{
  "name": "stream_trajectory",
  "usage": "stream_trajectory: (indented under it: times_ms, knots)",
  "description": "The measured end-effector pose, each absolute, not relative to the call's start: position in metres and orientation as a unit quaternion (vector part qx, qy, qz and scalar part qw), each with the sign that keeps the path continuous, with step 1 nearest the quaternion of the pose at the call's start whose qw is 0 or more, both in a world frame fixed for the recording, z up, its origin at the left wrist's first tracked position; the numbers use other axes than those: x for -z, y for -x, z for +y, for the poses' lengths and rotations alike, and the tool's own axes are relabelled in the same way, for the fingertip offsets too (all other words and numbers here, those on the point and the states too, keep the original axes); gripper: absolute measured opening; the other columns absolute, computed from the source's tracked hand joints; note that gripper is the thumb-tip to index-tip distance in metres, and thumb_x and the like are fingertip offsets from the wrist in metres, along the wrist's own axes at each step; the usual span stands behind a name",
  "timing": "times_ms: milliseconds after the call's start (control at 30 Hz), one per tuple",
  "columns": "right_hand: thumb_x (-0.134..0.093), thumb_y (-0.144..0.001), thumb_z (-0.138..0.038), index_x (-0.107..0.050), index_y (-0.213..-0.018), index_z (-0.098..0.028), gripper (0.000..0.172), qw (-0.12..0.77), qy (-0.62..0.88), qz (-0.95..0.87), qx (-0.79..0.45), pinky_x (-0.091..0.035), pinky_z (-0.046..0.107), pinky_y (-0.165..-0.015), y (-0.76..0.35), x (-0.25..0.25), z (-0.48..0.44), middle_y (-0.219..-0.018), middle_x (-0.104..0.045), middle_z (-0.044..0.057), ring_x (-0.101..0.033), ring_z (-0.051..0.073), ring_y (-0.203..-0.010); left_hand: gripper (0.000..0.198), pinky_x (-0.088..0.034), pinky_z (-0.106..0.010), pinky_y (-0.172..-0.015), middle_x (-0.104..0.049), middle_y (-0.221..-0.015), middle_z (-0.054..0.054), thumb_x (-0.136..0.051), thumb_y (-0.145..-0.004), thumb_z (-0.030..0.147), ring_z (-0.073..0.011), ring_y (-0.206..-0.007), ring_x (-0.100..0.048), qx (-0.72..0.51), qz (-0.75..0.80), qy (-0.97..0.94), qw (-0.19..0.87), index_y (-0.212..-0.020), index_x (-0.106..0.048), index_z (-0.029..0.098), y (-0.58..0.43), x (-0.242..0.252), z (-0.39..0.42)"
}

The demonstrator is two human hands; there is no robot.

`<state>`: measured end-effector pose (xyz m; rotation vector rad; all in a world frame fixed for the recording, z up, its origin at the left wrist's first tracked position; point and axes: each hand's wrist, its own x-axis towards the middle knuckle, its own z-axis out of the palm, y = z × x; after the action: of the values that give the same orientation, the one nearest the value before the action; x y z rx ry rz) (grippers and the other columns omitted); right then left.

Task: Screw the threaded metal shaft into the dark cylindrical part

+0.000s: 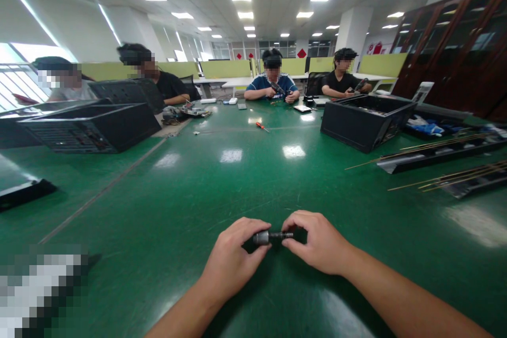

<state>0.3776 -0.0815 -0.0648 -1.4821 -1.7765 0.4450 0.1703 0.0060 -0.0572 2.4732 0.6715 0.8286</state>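
A small dark metal part with a thick grey cylinder and a thinner ridged shaft [262,237] lies level between my hands, just above the green table [190,195]. My left hand [236,248] is closed around its thick end, thumb below and fingers above. From the other side, my right hand [317,240] pinches the tip of the thin shaft between thumb and forefinger. The middle of the shaft shows between the two hands. The hands partly cover both ends.
Black computer cases [348,121] stand at right and left. Brass-coloured rods [467,177] lie on dark metal panels at right. An orange screwdriver [260,125] lies farther off. Several people sit around the far side, one holding a power tool [275,87]. A blurred pale object [39,290] is front left.
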Motion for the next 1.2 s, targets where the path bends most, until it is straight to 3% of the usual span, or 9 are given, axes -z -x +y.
stream_trajectory:
  times_ms: [1200]
  knots:
    - [-0.069, -0.078, -0.014, -0.067, -0.087, -0.021, 0.011, 0.379, 0.608, -0.679, -0.159, -0.045, 0.029, -0.073, -0.3815, 0.0619, -0.0809, -0.084, -0.068, 0.001, -0.062, 0.018, -0.079, 0.029, -0.057, -0.031, -0.082, -0.074, -0.095, -0.002, -0.069, -0.079, 0.013, -0.0181, -0.088, -0.070, -0.318, 0.256, -0.892, 0.193, -0.105, -0.070, 0.025, -0.1671, 0.0559, 0.0108]
